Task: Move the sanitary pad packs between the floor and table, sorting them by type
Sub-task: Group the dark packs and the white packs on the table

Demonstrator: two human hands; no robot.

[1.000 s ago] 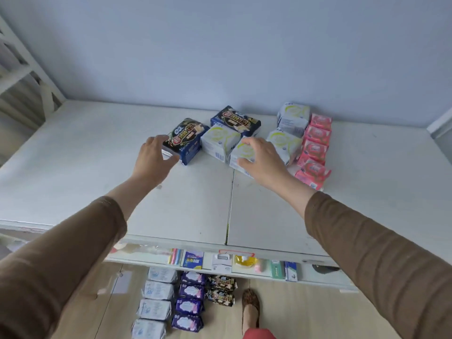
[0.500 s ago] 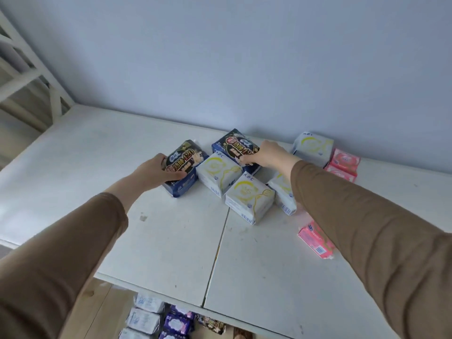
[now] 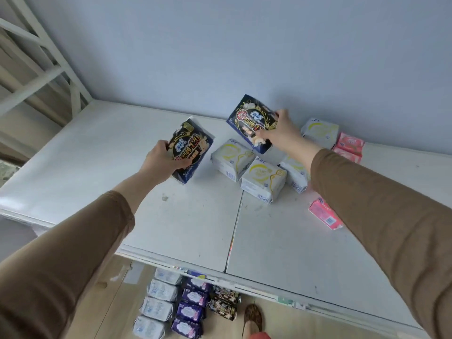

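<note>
At centre left of the frame, the left hand (image 3: 160, 159) grips a dark pack (image 3: 192, 150), tilted above the white table (image 3: 93, 152). Right of it, white packs (image 3: 263, 178) lie on the table. At upper centre the right hand (image 3: 281, 134) grips another dark pack (image 3: 249, 121), raised. Pink packs (image 3: 349, 145) sit at the right.

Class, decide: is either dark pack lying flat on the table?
No: the left hand and right hand each grip a dark pack tilted up.

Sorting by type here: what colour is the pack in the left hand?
Black and dark blue with gold print, the pack seen in the head view.
</note>
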